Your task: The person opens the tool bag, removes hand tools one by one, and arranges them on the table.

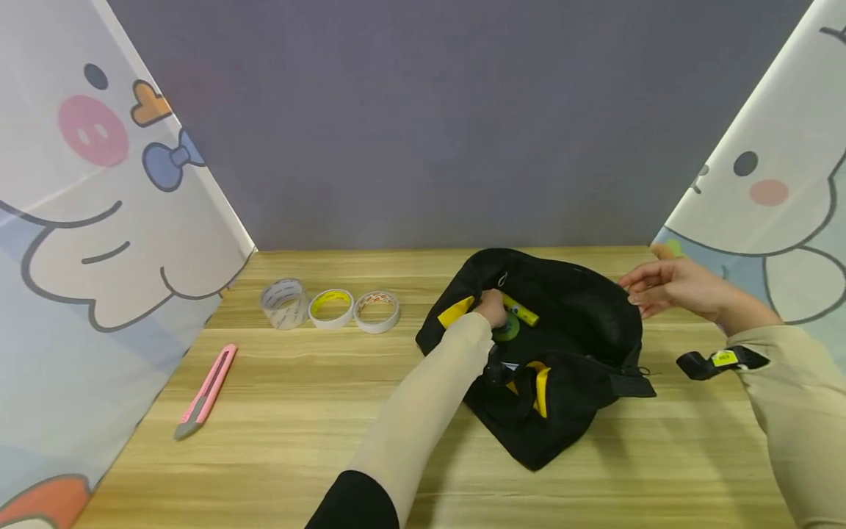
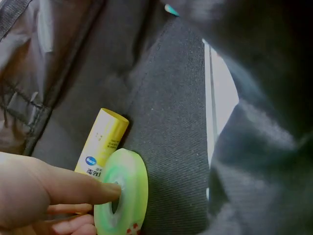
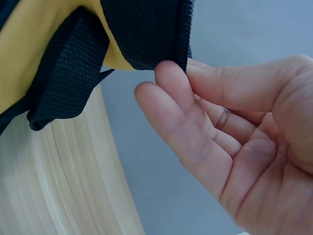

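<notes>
A black bag [image 1: 575, 415] with yellow lining lies on the wooden table, its mouth spread wide. My left hand [image 1: 492, 307] reaches inside it. In the left wrist view, that hand pinches a green roll of tape [image 2: 133, 178], thumb at the central hole and fingers behind. Right beside the roll, a yellow glue stick [image 2: 103, 139] lies on the bag's dark fabric. My right hand [image 1: 681, 290] is at the bag's right rim. The right wrist view shows its thumb and fingers pinching the zippered edge [image 3: 181, 39].
Left of the bag stand a clear tape roll [image 1: 286, 305], a roll with a yellow core [image 1: 330, 323] and another white roll [image 1: 377, 325]. A pink utility knife [image 1: 210, 386] lies farther left. A grey panel [image 1: 449, 132] rises behind the table.
</notes>
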A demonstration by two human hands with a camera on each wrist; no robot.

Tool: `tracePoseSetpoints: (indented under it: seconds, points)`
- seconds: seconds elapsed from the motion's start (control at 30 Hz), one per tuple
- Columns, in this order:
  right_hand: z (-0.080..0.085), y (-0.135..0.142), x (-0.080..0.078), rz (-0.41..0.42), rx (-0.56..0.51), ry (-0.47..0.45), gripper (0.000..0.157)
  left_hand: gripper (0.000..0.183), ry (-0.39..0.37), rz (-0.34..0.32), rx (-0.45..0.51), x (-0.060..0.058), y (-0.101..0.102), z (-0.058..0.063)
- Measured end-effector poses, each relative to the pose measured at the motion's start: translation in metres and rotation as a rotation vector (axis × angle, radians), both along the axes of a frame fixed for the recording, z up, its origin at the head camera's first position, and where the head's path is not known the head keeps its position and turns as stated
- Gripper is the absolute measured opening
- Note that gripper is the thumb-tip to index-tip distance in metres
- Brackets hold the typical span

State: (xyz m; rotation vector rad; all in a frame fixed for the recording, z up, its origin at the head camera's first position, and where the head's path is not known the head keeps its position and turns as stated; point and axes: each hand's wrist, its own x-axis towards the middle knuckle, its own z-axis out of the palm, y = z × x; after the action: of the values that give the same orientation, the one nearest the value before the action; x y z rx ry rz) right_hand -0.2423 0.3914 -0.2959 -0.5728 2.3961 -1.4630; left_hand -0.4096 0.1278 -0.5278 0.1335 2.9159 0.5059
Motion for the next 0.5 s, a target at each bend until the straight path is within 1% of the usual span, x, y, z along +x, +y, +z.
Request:
tracePoseSetpoints:
  seconds: [0.03, 0.1, 0.17, 0.2, 0.23, 0.27, 0.3, 0.33, 0.37, 0.4, 0.43, 0.47, 0.5]
  points:
    - [0.0, -0.001, -0.001, 0.0, 0.003, -0.003, 0.043, 0.032, -0.024, 0.009, -0.01, -0.011, 0.002, -0.012]
    - [0.0, -0.002, -0.002, 0.001, 0.005, -0.013, 0.043, 0.039, -0.073, 0.028, -0.021, -0.036, 0.007, -0.039]
    - [0.0, -0.002, -0.003, -0.001, 0.007, -0.025, 0.044, 0.039, -0.046, 0.017, -0.005, -0.055, 0.009, -0.062]
    - [0.0, -0.003, -0.003, -0.001, 0.011, -0.027, 0.044, 0.04, -0.043, 0.011, -0.001, -0.061, 0.01, -0.07]
    - [0.0, -0.003, -0.004, -0.005, 0.014, -0.036, 0.043, 0.042, -0.045, -0.006, -0.004, -0.065, 0.01, -0.075]
    - [0.0, -0.003, -0.004, -0.008, 0.016, -0.04, 0.043, 0.045, -0.044, -0.016, 0.006, -0.066, 0.01, -0.077]
    - [0.0, -0.003, -0.005, -0.011, 0.019, -0.045, 0.042, 0.048, -0.039, -0.03, 0.008, -0.062, 0.008, -0.074]
    - [0.0, -0.003, -0.005, -0.013, 0.022, -0.048, 0.042, 0.049, -0.05, -0.043, 0.012, -0.055, 0.006, -0.065]
    - [0.0, -0.003, -0.006, -0.012, 0.025, -0.048, 0.042, 0.053, -0.076, -0.047, 0.018, -0.042, 0.003, -0.05]
    - [0.0, -0.003, -0.006, -0.01, 0.026, -0.047, 0.042, 0.057, -0.071, -0.065, 0.027, -0.026, -0.001, -0.031]
    - [0.0, -0.003, -0.006, -0.007, 0.024, -0.045, 0.042, 0.061, -0.094, -0.069, 0.043, -0.007, -0.006, -0.008]
    - [-0.001, -0.002, -0.006, 0.0, 0.017, -0.043, 0.043, 0.062, -0.114, -0.067, 0.081, 0.015, -0.011, 0.017]
    - [-0.001, -0.001, -0.006, 0.007, 0.009, -0.04, 0.044, 0.063, -0.138, -0.068, 0.11, 0.036, -0.016, 0.044]
